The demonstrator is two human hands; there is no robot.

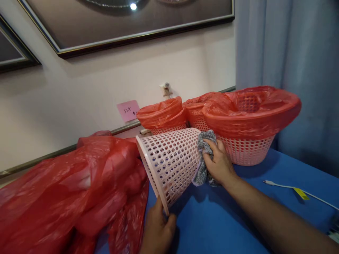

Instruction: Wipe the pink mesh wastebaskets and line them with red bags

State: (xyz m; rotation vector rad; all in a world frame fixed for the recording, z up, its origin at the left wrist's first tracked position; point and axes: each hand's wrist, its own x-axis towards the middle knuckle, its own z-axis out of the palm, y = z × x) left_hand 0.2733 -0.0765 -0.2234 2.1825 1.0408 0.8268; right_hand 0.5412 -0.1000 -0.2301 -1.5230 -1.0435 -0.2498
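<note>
A pale pink plastic wastebasket [172, 158] with round holes lies tilted on its side above the blue table, its open rim facing left. My left hand [159, 229] grips that rim from below, thumb outside and fingers reaching in. In my right hand [219, 162] is a bunched grey cloth [205, 148], pressed against the basket's base end. Part of the cloth hangs below my fingers. The inside of the basket is mostly hidden.
Red plastic bags [87, 187] heap on the left. Behind stand pink baskets lined with red bags, including a wide basket [249, 148] at right. A white cable [286, 186] with a yellow tag lies on the blue table [212, 218]. A pink note [128, 110] is on the wall.
</note>
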